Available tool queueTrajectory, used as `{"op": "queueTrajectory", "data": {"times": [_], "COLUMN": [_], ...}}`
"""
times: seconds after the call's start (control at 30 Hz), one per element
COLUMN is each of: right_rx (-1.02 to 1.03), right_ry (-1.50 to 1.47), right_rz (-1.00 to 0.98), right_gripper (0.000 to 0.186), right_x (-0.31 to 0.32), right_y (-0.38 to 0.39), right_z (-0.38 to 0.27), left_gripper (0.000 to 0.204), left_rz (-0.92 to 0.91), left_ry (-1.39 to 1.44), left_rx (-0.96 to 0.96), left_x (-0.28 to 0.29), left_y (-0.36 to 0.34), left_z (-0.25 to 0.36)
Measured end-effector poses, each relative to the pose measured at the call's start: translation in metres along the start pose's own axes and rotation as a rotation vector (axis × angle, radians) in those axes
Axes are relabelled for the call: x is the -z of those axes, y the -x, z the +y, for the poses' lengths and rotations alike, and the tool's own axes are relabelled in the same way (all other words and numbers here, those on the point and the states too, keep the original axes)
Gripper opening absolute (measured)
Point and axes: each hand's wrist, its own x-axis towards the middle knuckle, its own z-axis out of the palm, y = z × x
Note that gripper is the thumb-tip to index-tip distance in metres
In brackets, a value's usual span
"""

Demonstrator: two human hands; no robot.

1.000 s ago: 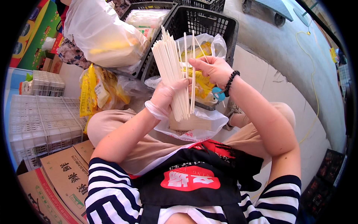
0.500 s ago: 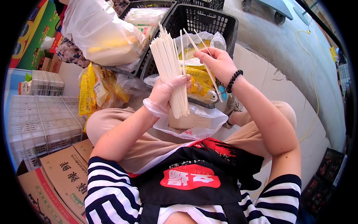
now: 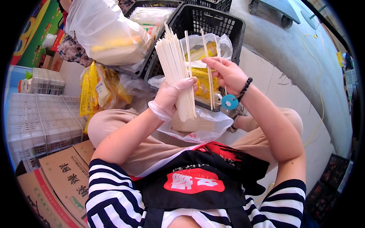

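A thick bundle of thin pale wooden sticks [image 3: 173,60] stands nearly upright in my left hand [image 3: 170,95], which wears a clear plastic glove and is closed around its lower half. One or two sticks lean slightly apart at the bundle's right side. My bare right hand [image 3: 227,74] pinches a few loose sticks [image 3: 208,76] between thumb and fingers, apart from the bundle. A black beaded bracelet with a blue disc [image 3: 229,102] hangs at that wrist. Below the bundle, a stack of similar sticks [image 3: 193,124] lies in an open white plastic bag [image 3: 219,127] between my legs.
Ahead stands a black plastic crate [image 3: 234,32] with yellow packets [image 3: 199,81] in it. A full white bag [image 3: 110,34] rests on another crate. Yellow bags [image 3: 95,89], white plastic baskets [image 3: 42,121] and cardboard boxes [image 3: 66,178] are at my left. A wheeled cart [image 3: 279,11] stands far right.
My right hand has turned and moved slightly down and right, bringing its sticks more upright. The blue disc at the wrist now shows fully. My left hand keeps its hold on the bundle.
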Motion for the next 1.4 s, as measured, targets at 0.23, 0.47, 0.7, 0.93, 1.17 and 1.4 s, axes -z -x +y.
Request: {"op": "queueTrajectory", "data": {"times": [0.23,0.47,0.7,0.93,1.17,1.4], "right_rx": [-0.033,0.084,0.085,0.059,0.206,0.194], "right_ry": [0.011,0.045,0.111,0.135,0.294,0.127], "right_rz": [0.022,0.055,0.074,0.066,0.042,-0.015], "right_gripper": [0.032,0.035,0.036,0.022,0.023,0.027], "right_x": [-0.021,-0.022,-0.023,-0.015,0.011,0.011], "right_y": [0.004,0.002,0.006,0.005,0.006,0.006], "right_z": [0.006,0.010,0.008,0.000,-0.006,0.002], "left_gripper": [0.041,0.045,0.043,0.041,0.041,0.035], "left_rz": [-0.012,-0.009,-0.040,-0.009,-0.017,-0.035], "left_ry": [0.013,0.028,0.023,-0.047,-0.030,-0.033], "left_rx": [-0.012,0.014,0.020,0.007,0.055,0.067], "left_x": [-0.005,-0.006,-0.005,-0.001,0.002,-0.003], "left_y": [-0.001,0.000,0.001,0.000,0.002,0.004], "left_z": [-0.008,-0.009,-0.010,-0.008,-0.007,-0.008]}}
